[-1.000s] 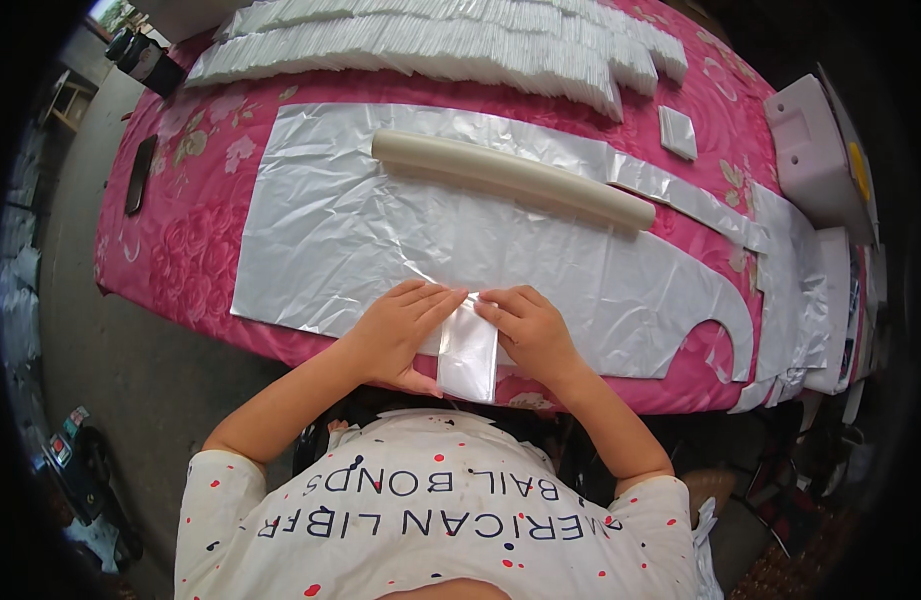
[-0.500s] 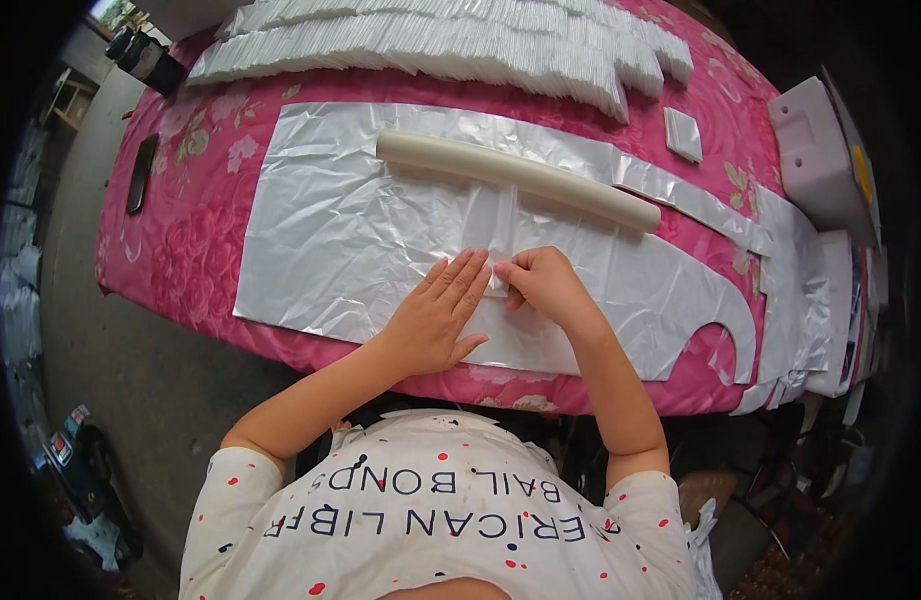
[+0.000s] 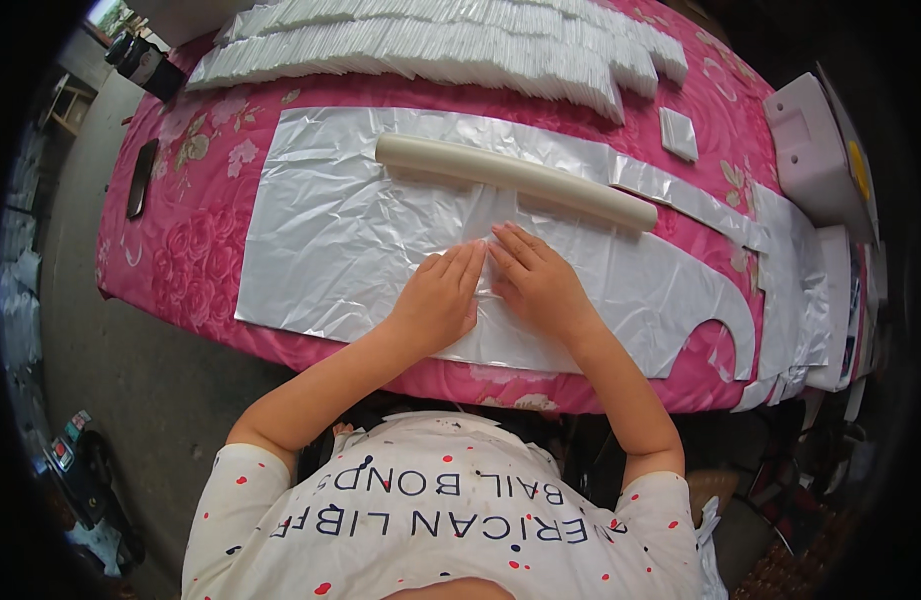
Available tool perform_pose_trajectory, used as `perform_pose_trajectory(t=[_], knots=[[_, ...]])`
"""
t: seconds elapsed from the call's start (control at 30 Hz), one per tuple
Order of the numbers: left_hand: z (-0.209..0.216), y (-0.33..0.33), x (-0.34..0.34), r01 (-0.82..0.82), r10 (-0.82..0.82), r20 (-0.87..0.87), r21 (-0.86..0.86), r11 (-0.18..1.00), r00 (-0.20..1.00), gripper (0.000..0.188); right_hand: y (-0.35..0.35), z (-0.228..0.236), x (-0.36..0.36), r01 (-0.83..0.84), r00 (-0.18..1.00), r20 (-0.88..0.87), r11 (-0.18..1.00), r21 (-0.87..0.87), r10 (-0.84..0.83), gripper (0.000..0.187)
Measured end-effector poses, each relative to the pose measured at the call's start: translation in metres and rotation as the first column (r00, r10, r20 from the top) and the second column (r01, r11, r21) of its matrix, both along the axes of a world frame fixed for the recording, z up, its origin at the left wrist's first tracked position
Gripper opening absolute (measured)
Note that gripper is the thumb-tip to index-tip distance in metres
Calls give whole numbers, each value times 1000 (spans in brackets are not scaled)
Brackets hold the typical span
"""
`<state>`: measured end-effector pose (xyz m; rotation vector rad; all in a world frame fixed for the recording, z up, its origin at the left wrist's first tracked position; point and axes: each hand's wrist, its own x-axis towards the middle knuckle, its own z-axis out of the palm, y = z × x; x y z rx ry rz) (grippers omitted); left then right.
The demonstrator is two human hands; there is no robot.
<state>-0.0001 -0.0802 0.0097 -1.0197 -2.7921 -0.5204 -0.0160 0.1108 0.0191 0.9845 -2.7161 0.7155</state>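
Observation:
My left hand (image 3: 438, 297) rests on a wide, crinkled white plastic sheet (image 3: 320, 220), its fingers stretched out together. Close beside it, my right hand (image 3: 542, 283) lies with fingers extended and fingertips almost meeting those of the left. Both press on a narrow, pale folded plastic piece (image 3: 497, 206), mostly covered by my hands. Just beyond my fingertips, a long beige tube (image 3: 515, 182) lies slantwise across the sheet and over the far end of that piece. Neither hand grips anything that I can see.
A pink flowered cloth (image 3: 195, 255) covers the table. Tightly packed rows of folded white plastic (image 3: 410, 55) line the far side, with a small stack (image 3: 678, 134) nearby. A dark phone (image 3: 141, 178) and black bottle (image 3: 145, 65) are left; a white foam box (image 3: 820, 150) stands right.
My right hand has gone from pinching the folded piece to lying with fingers extended, reaching slightly farther forward. My left hand has shifted slightly and drawn its thumb in.

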Motion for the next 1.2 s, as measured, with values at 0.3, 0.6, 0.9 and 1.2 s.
perform_pose_trajectory(t=[0.3,0.6,0.9,1.2], knots=[[3,-8,-11,120,-116,-69,51,991,991,45,9,-4,-13,-65,997,-42,996,-59,62,33],[-1,-32,29,229,-221,-62,161,960,973,51,-5,-7,35,-160,980,-132,982,-104,146,27],[9,-28,20,-16,-60,220,328,945,974,44,0,0,28,164,953,291,955,-246,-89,15],[15,-13,-17,-559,230,660,341,756,715,57,-15,18,-13,491,594,727,871,10,-344,25]])
